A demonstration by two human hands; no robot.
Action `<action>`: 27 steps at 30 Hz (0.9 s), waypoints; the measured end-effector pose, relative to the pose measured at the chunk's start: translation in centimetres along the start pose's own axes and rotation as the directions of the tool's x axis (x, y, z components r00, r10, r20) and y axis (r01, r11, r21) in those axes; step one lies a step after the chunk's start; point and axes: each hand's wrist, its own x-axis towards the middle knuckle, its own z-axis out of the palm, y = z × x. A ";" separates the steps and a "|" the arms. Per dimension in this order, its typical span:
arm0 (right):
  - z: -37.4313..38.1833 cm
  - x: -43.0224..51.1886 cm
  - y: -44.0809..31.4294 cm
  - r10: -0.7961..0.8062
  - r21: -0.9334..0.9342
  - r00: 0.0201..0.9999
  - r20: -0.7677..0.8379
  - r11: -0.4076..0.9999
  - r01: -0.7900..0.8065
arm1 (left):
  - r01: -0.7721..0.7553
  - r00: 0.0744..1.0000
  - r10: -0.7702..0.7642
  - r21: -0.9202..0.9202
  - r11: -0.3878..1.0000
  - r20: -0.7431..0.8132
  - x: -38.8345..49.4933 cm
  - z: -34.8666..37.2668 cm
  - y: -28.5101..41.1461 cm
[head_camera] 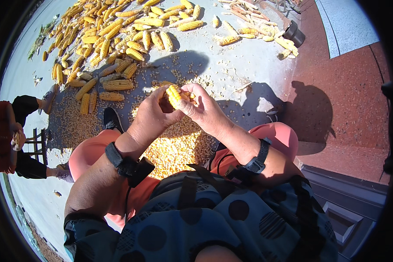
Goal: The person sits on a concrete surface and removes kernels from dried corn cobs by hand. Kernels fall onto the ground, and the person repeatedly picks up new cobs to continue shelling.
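Note:
Both my hands meet over the ground in front of my knees, around one short yellow corn cob (pixel 173 96). My left hand (pixel 150 111) grips the cob from the left, its thumb reaching under the lower end. From the right, my right hand (pixel 204 108) presses its thumb against the kernels, and a few loose kernels (pixel 190 96) show by its curled fingers. Part of the cob is hidden behind the fingers. Below, a sunlit heap of loose corn kernels (pixel 173 150) lies between my legs.
A large pile of corn ears (pixel 101 36) spreads at the upper left. Stripped cobs (pixel 252 19) lie at the upper right beside a dark container (pixel 294 33). Another person (pixel 6 137) sits at the left near a dark stool (pixel 39 145). A reddish step (pixel 344 98) borders the right.

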 end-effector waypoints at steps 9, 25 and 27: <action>-0.5 -0.6 -0.4 -0.128 -0.058 0.992 -0.001 0.990 0.128 | 0.139 0.985 -0.098 -0.321 0.937 0.140 -0.6 0.1 2.3; -0.2 -0.4 0.7 -0.066 -0.064 0.992 -0.104 0.996 0.059 | -0.086 0.996 0.089 -0.139 0.987 0.017 -1.5 1.8 1.6; 0.1 -0.2 1.0 -0.102 -0.043 0.980 -0.173 0.994 0.096 | -0.156 0.988 0.157 -0.070 0.985 0.011 -1.4 1.8 1.6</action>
